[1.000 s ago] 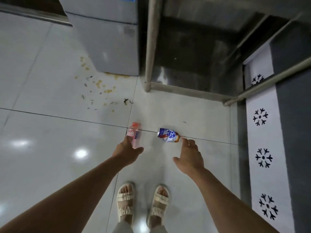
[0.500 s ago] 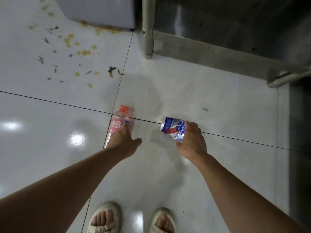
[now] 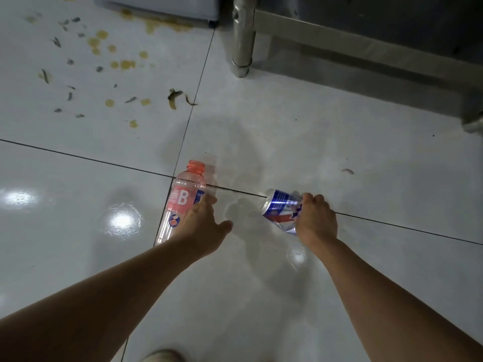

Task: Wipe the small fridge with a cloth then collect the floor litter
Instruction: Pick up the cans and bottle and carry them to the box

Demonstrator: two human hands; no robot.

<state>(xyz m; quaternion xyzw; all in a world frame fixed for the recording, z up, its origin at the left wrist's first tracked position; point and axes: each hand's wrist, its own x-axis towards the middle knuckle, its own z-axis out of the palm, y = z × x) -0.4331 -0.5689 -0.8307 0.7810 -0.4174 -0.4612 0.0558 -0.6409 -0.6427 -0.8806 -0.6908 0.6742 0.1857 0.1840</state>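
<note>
A pink plastic bottle (image 3: 183,198) with a white "B" label lies on the white tiled floor, cap pointing away from me. My left hand (image 3: 202,227) rests on its lower half, fingers laid along it and thumb spread out to the right. To the right, a crushed blue, silver and red can (image 3: 278,207) lies on a tile joint. My right hand (image 3: 315,218) grips it from the right with curled fingers. The bottom edge of the small fridge (image 3: 156,6) shows at the top of the view.
Yellow stains and small dark leaf scraps (image 3: 104,61) are scattered on the floor in front of the fridge. A steel table leg (image 3: 241,40) and its low crossbar (image 3: 366,50) stand at the top right. My sandal toe (image 3: 162,355) shows at the bottom edge.
I have bent lower, so the floor looks closer. My right hand reached the can and curled round it. My left hand came down onto the bottle.
</note>
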